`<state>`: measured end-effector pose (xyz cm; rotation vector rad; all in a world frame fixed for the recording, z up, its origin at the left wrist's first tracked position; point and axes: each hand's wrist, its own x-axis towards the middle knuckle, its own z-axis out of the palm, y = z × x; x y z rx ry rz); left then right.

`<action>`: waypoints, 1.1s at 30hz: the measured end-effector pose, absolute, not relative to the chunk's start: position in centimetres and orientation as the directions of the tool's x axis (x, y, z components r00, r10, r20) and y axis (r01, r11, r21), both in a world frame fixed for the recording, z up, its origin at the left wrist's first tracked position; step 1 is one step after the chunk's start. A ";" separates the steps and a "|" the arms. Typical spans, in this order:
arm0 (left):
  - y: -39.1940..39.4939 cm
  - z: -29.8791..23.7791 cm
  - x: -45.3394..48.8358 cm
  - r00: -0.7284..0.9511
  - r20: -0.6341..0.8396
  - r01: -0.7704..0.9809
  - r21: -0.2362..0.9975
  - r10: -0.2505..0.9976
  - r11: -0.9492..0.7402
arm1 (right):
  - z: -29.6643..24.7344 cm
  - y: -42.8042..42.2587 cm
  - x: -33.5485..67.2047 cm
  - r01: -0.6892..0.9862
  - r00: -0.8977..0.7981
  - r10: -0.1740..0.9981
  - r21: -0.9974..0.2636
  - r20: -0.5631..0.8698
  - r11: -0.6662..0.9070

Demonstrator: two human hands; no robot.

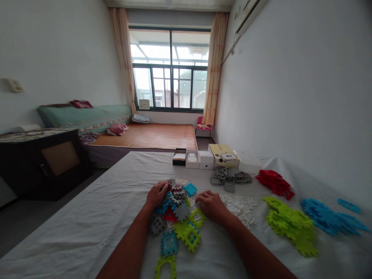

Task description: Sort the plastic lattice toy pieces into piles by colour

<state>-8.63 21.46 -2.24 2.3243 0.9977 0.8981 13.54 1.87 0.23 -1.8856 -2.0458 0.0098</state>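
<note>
Five colours lie set apart on the right of our cloth-covered counter (107, 209): a white heap (241, 208) just beside our right hand (213, 205), a grey heap (229, 177) on its far side, a red heap (274, 183) to the right of the grey, a green heap (290, 228) nearer us, and a blue heap (331, 217) farthest right. Between our hands sits the mixed pile (181, 212) of notched pieces, with a teal frame (164, 244) and a green arch (158, 267) trailing from its near end. We judge the step in hand to be sorting by colour, part done. Our left hand (157, 195) rests against the pile's left edge; its fingers are bent, and we cannot tell whether they pinch a piece. Our right hand's fingers curl loosely by the pile's right side, and whether they hold anything is too small to tell. The next move, we think, calls for steadying the pile with the left and drawing one piece free, since the teeth could snag.
</note>
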 end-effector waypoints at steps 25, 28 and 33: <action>21.3 -2.0 -8.6 0.519 0.399 0.458 0.617 0.756 -0.640 | 1.4 -0.2 18.4 0.948 0.307 0.914 -0.173 0.264 -0.269; 21.2 -1.9 -8.6 0.512 0.405 0.457 0.618 0.757 -0.640 | 1.0 0.0 17.9 0.962 0.233 0.914 -0.218 0.331 -0.166; 21.5 -2.3 -8.6 0.515 0.405 0.456 0.617 0.756 -0.641 | -0.5 1.6 14.7 0.943 -0.047 0.943 -0.298 0.329 0.151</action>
